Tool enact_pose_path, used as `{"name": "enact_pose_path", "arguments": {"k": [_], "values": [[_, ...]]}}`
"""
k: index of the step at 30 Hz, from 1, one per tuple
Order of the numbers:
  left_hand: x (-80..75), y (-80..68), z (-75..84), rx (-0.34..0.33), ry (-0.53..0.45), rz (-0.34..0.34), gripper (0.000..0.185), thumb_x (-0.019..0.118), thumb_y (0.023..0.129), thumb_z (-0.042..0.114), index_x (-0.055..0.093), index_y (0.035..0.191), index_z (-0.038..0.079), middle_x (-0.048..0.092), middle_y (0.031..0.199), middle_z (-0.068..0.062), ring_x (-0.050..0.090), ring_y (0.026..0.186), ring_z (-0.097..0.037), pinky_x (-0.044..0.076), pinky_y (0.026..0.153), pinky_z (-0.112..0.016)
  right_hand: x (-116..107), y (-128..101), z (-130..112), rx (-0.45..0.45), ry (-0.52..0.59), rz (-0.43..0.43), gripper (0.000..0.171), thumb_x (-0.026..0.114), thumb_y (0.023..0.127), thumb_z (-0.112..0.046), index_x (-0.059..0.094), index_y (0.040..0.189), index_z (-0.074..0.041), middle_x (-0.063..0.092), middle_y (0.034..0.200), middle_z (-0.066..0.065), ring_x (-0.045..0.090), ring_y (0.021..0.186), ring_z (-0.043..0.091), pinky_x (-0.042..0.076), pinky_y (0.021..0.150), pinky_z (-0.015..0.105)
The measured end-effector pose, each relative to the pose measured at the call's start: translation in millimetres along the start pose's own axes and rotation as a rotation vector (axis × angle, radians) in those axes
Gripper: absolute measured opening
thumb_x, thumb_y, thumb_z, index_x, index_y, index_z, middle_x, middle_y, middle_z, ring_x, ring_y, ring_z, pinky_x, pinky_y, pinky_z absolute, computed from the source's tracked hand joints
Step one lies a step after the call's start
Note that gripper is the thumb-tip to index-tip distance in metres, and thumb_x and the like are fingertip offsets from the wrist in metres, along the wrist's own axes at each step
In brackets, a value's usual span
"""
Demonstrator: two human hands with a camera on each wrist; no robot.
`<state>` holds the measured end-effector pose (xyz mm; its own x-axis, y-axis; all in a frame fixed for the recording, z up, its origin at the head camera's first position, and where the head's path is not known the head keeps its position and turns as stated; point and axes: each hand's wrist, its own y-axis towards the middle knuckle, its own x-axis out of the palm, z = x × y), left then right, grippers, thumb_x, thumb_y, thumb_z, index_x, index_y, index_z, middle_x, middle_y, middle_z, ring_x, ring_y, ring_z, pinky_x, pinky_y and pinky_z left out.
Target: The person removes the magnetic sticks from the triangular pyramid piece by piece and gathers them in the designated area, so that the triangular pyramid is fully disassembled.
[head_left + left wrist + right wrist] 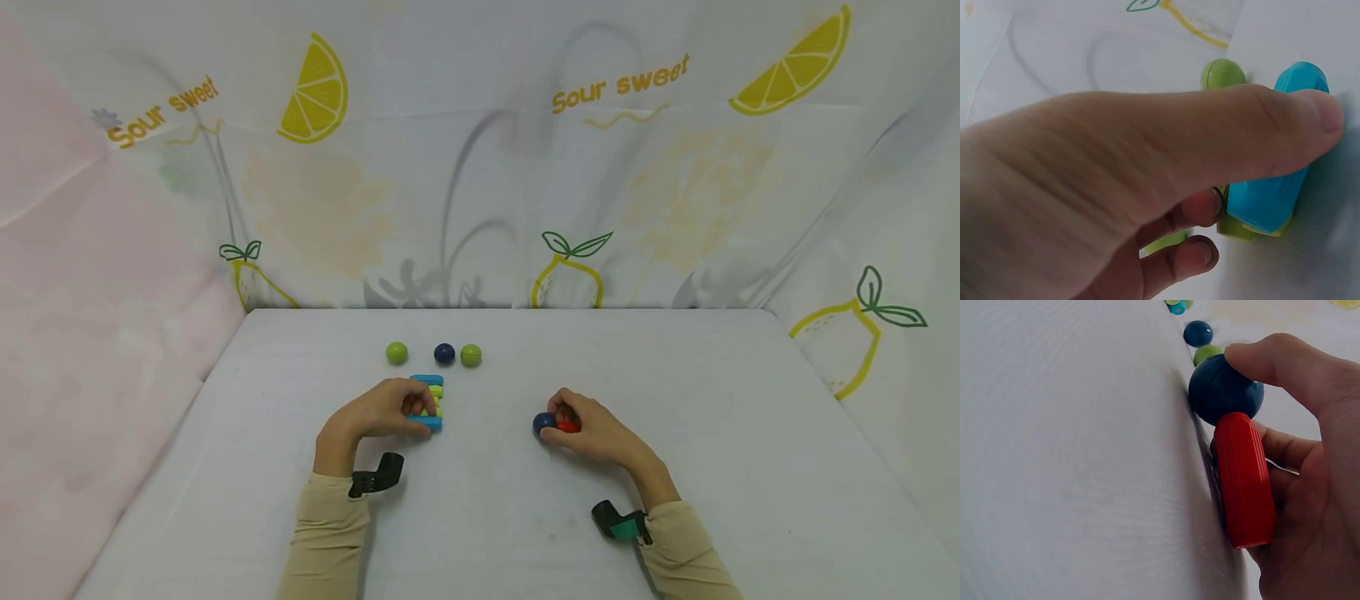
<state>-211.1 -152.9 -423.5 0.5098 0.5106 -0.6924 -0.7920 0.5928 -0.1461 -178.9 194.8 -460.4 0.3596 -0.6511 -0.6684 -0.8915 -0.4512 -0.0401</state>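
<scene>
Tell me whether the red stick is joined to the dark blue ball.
Appears joined: red stick butts end-on against the dark blue ball, gripped by right hand.

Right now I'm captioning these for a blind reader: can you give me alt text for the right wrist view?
A right hand holds a red stick joined end-on to a dark blue ball, with a fingertip on the ball, against a white table. Farther off lie another blue ball and a green ball, partly hidden.
</scene>
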Motion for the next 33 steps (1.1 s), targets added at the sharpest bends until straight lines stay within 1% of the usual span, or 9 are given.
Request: {"name": "enact_pose_path", "arguments": {"k": [8,16,19,22,25,28,30,32,33], "values": [[0.7,1.7,-0.1,0.010,0.022,0.010,0.025,0.082,0.071,0.014,0.064,0.088,0.013,0.049,0.073,0.000,0.045,0.069,-0.010,0.039,0.064,-0.021,-1.1,0.6,-1.1,-0.003,0.037,0.000,0.034,0.071,0.083,-0.040,0.054,0.099,-0.015,0.052,0.083,-0.002,0.048,0.077,0.012,0.040,0.068,0.020],[-0.4,2.7,0.7,-0.001,0.006,0.017,0.026,0.082,0.072,0.017,0.064,0.091,0.010,0.050,0.074,-0.003,0.045,0.069,-0.010,0.038,0.063,-0.021,-11.2,-4.1,-3.7,-0.003,0.024,-0.038,0.033,0.071,0.082,-0.042,0.056,0.102,-0.021,0.054,0.085,-0.005,0.051,0.079,0.010,0.043,0.071,0.021],[-1.1,4.0,2.2,0.032,0.015,0.043,0.023,0.078,0.077,0.019,0.063,0.091,0.010,0.049,0.073,0.000,0.045,0.068,-0.009,0.038,0.062,-0.021,-17.1,-7.5,-1.8,-0.011,0.022,-0.060,0.031,0.071,0.083,-0.040,0.057,0.103,-0.021,0.055,0.086,-0.005,0.051,0.081,0.010,0.044,0.072,0.021],[2.9,10.4,9.1,0.086,0.035,0.084,0.015,0.073,0.083,0.018,0.062,0.091,0.011,0.049,0.072,0.002,0.045,0.067,-0.009,0.039,0.060,-0.021,-21.8,-10.7,0.6,-0.014,0.029,-0.078,0.025,0.071,0.084,-0.034,0.059,0.101,-0.020,0.055,0.086,-0.005,0.051,0.080,0.010,0.044,0.072,0.021],[17.6,24.3,23.6,0.157,0.067,0.102,0.010,0.067,0.088,0.019,0.062,0.094,0.012,0.051,0.074,0.002,0.048,0.068,-0.010,0.041,0.062,-0.021,-23.4,-12.0,2.5,-0.019,0.046,-0.095,0.020,0.070,0.085,-0.030,0.060,0.098,-0.019,0.055,0.085,-0.005,0.051,0.079,0.009,0.043,0.071,0.021],[41.5,40.8,41.9,0.228,0.115,0.071,0.019,0.064,0.090,0.022,0.062,0.105,0.011,0.057,0.086,-0.001,0.053,0.079,-0.013,0.045,0.070,-0.023,-21.6,-11.6,4.0,-0.036,0.052,-0.100,0.017,0.069,0.086,-0.028,0.060,0.097,-0.019,0.056,0.085,-0.005,0.051,0.078,0.009,0.044,0.071,0.021],[58.5,49.8,53.5,0.251,0.143,0.040,0.028,0.065,0.090,0.024,0.060,0.115,0.011,0.059,0.099,-0.003,0.055,0.090,-0.014,0.047,0.078,-0.025,-19.8,-11.1,4.6,-0.054,0.052,-0.097,0.016,0.068,0.087,-0.027,0.060,0.097,-0.018,0.057,0.086,-0.004,0.052,0.079,0.008,0.044,0.072,0.022],[73.8,56.3,62.5,0.249,0.181,0.021,0.037,0.066,0.089,0.028,0.057,0.122,0.014,0.057,0.110,-0.002,0.055,0.099,-0.014,0.047,0.085,-0.026,-18.1,-10.7,4.6,-0.068,0.047,-0.090,0.015,0.068,0.088,-0.027,0.061,0.098,-0.018,0.058,0.086,-0.004,0.052,0.079,0.008,0.044,0.072,0.021],[80.7,58.9,65.0,0.246,0.200,0.021,0.039,0.066,0.089,0.029,0.056,0.123,0.015,0.056,0.113,-0.001,0.054,0.101,-0.013,0.047,0.086,-0.026,-17.4,-10.5,4.5,-0.075,0.043,-0.088,0.015,0.067,0.088,-0.027,0.061,0.098,-0.018,0.058,0.087,-0.005,0.052,0.079,0.007,0.044,0.073,0.021]]}}
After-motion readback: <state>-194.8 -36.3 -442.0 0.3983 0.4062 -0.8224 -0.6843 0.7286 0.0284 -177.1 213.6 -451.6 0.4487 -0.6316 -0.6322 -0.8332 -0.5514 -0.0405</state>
